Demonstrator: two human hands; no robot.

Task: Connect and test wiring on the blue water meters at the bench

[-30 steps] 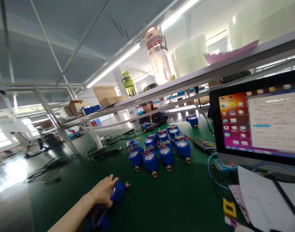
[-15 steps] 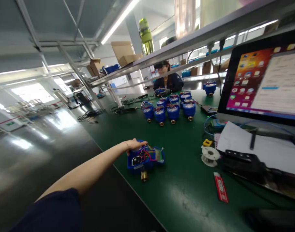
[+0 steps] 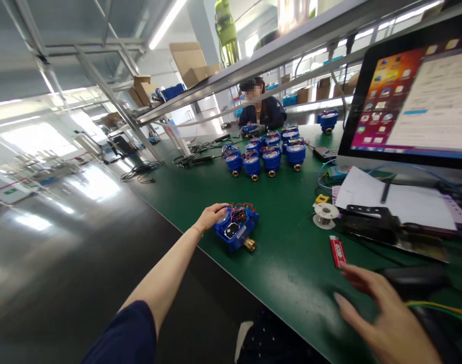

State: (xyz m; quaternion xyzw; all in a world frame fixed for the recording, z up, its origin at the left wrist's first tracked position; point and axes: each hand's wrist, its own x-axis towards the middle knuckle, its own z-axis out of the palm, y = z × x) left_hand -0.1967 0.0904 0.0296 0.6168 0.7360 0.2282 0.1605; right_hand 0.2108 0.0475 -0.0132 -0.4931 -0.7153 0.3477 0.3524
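Observation:
A blue water meter (image 3: 234, 235) lies on the green table near its left edge. Its housing is uncovered, showing red wires and a black part inside, and a brass fitting (image 3: 249, 244) points toward the front right. My left hand (image 3: 212, 216) grips the meter's far left side, its fingers over the round dial. Low at the right, my right hand (image 3: 382, 308) hovers over the table with thumb and fingers apart, holding nothing. Just beyond its fingertips is a small red box (image 3: 337, 252). A dark object, perhaps a computer mouse (image 3: 413, 279), sits beside that hand.
Several blue water meters (image 3: 271, 160) stand in a group farther back. To the right are a solder wire spool (image 3: 325, 215), papers (image 3: 367, 194) and a monitor (image 3: 413, 111). Cables (image 3: 142, 171) lie at the far left. A co-worker (image 3: 267, 108) sits opposite, under the shelf (image 3: 261, 65).
My right hand has come into view at the lower right. The meter under my left hand has turned, its brass fitting swinging from the front toward the right. The view has tilted downward.

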